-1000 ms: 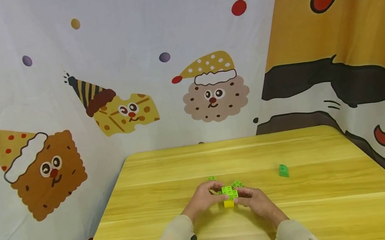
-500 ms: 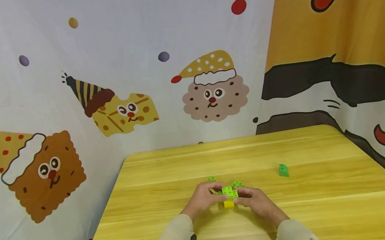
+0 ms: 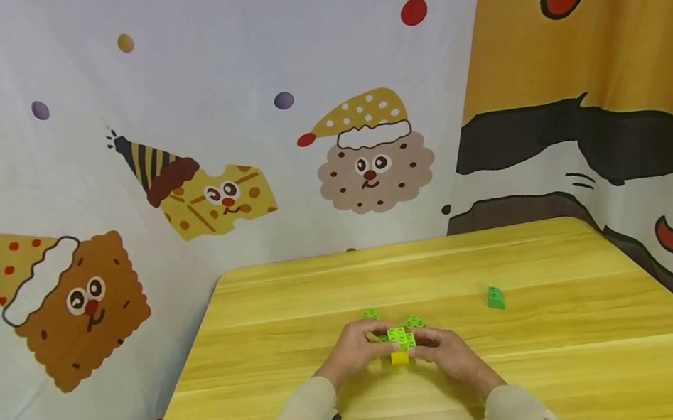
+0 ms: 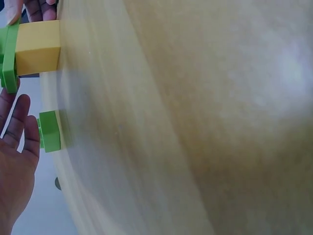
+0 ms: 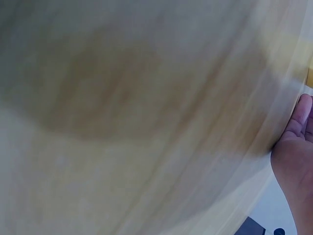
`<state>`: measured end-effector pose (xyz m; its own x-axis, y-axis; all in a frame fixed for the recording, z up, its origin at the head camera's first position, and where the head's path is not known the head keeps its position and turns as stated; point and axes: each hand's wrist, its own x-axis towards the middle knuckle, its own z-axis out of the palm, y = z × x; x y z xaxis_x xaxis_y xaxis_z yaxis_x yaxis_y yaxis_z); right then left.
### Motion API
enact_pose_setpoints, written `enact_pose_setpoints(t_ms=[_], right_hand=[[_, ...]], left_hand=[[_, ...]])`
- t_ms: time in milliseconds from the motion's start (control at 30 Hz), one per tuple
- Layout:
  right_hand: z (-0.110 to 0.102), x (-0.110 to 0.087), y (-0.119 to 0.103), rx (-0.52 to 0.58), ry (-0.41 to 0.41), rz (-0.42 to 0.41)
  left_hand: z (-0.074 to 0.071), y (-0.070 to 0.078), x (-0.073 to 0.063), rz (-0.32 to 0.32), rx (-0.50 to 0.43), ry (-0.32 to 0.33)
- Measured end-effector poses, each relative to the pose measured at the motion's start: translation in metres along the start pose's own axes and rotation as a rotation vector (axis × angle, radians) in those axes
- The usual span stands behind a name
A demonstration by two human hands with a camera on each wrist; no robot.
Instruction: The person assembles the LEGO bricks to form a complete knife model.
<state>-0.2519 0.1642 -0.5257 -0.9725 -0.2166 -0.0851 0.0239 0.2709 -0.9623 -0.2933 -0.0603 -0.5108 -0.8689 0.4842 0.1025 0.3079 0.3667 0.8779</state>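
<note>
A light green studded toy brick (image 3: 398, 335) sits on top of a yellow block (image 3: 399, 357) near the middle of the table. My left hand (image 3: 353, 345) pinches the green brick from the left, thumb at its near side. From the other side my right hand (image 3: 454, 354) holds it with thumb and fingers. In the left wrist view the green brick (image 4: 11, 61) overhangs the yellow block (image 4: 38, 46), and the left hand's (image 4: 17, 171) fingertips reach its edge. The right wrist view shows the right hand (image 5: 296, 152) and only a sliver of yellow beyond it.
Past the hands lie two light green studded pieces, one to the left (image 3: 370, 314) and one to the right (image 3: 415, 322). A darker green brick (image 3: 495, 298) stands farther right on the wooden table (image 3: 296, 287). A printed cloth (image 3: 237, 52) hangs behind the table.
</note>
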Motion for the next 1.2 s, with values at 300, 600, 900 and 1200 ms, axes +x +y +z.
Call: enact_pose_setpoints(t_ms=[300,600,900,1200], right_hand=[[0.003,0.003,-0.003,-0.074,0.017,0.002],[0.001,0.002,-0.002,-0.070,0.017,-0.014],[0.000,0.002,-0.001,-0.089,0.040,0.008],[-0.008,-0.004,-0.011,-0.061,-0.058,0.010]], left_hand=[[-0.002,-0.004,-0.005,-0.008,-0.043,0.024],[0.003,-0.004,-0.006,0.014,-0.039,0.040],[0.005,-0.007,-0.004,0.029,-0.030,0.039],[0.005,-0.007,-0.004,0.015,-0.002,0.040]])
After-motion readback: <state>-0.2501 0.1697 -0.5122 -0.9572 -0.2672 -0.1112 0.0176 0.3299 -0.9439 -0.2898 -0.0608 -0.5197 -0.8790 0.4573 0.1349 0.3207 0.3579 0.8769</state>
